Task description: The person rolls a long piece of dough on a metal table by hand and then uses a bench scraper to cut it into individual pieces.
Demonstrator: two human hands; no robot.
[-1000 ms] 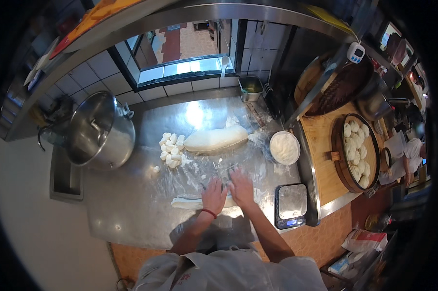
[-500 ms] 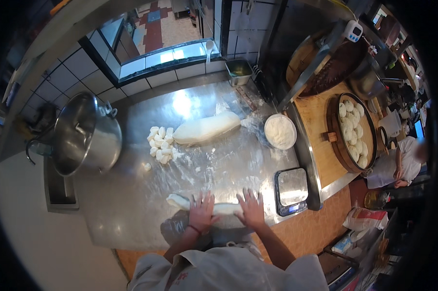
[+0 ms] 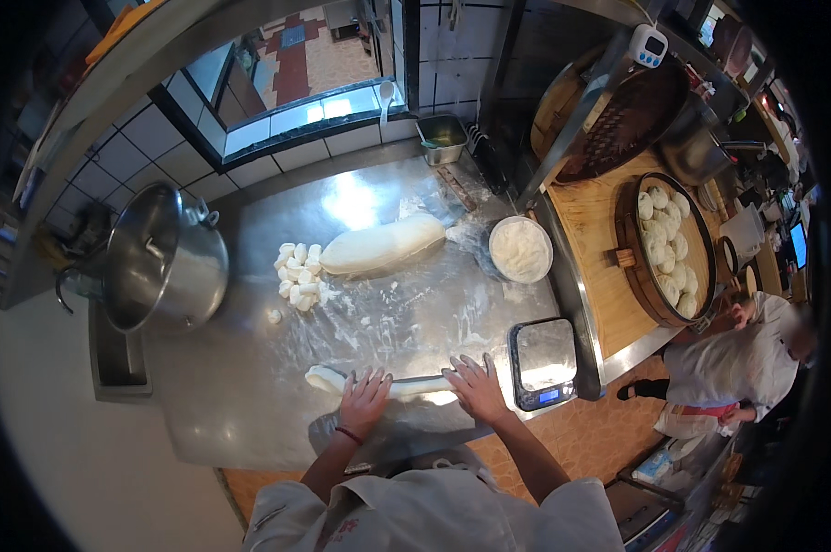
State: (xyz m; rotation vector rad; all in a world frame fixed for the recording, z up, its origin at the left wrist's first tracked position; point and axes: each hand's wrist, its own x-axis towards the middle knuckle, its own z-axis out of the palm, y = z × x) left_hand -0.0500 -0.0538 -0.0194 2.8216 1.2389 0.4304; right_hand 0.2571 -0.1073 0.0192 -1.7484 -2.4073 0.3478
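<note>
A thin rope of white dough (image 3: 420, 386) lies across the near part of the steel worktop, with a thicker lump at its left end. My left hand (image 3: 366, 401) rests flat over the rope beside that lump, fingers outstretched. Over the rope's right end lies my right hand (image 3: 474, 387), also flat with fingers spread, hiding its tip. Farther back sits a large smooth log of dough (image 3: 383, 245). Next to its left end is a cluster of small cut dough pieces (image 3: 298, 274), and one lone piece (image 3: 275, 316) lies nearer to me.
A digital scale (image 3: 542, 357) and a bowl of flour (image 3: 521, 249) stand on the right. A steel pot (image 3: 178, 276) occupies the left. On the wooden board (image 3: 588, 262), a steamer (image 3: 629, 276) holds several buns. A co-worker (image 3: 728, 359) stands at far right.
Both hands have moved slightly away from me over the dough rope, which looks thinner between them. The co-worker has turned and stepped into fuller view. My view has shifted a little.
</note>
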